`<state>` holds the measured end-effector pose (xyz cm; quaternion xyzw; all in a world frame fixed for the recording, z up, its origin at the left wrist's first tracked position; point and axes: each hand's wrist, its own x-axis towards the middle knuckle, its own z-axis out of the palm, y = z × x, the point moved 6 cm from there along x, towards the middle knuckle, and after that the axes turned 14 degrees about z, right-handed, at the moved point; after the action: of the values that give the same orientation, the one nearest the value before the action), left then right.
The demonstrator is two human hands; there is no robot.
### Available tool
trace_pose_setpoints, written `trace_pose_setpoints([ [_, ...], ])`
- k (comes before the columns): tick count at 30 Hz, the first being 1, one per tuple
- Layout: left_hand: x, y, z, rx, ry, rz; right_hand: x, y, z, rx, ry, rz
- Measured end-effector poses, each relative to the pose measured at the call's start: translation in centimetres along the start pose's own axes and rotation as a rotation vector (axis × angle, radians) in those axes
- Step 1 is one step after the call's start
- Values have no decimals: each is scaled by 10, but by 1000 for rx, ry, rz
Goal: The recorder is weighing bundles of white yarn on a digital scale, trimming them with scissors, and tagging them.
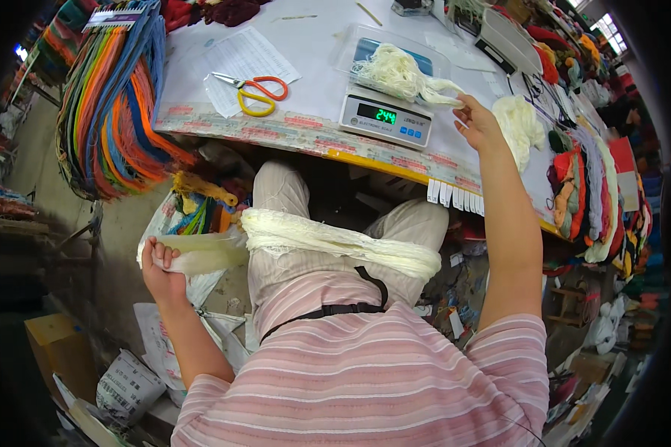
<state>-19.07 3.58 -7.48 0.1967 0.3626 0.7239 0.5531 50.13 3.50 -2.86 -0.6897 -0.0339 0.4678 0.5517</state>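
My left hand (160,264) grips one end of the cream yarn hank (335,242) across my lap; my right hand (476,123) pinches the yarn bundle (399,73) on the scale (386,118) near the table's (313,45) front edge. Soft, light, tangle-prone; I'd grasp it bunched.

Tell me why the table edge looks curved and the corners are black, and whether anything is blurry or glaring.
Head view: the fisheye lens bends the white worktable's front edge and blackens the corners. Lighting is even and soft; the digital scale's green display glows readably without glare. The cream yarn bundle across the lap and the orange-and-yellow-handled scissors look sharp; clutter near the rim is squeezed and dim.
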Motion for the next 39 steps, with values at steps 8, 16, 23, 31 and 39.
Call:
trace_pose_setpoints([
  [8, -36, 16, 104, -278, -492, 54, -104, -59, 140, -591, -88, -720],
  [16, -105, -27, 219, 308, -1068, -262, -320, 92, 240, -1267, -778, -835],
  [23, -135, -101, 212, 397, -855, -349, -259, 147, 111, -420, -401, -446],
  [31, -151, -143, 225, 490, -966, -320, -122, 204, -139, 414, 508, -9],
  [39, -143, -153, 224, 393, -856, -380, -97, 172, -138, 495, 576, -239],
])
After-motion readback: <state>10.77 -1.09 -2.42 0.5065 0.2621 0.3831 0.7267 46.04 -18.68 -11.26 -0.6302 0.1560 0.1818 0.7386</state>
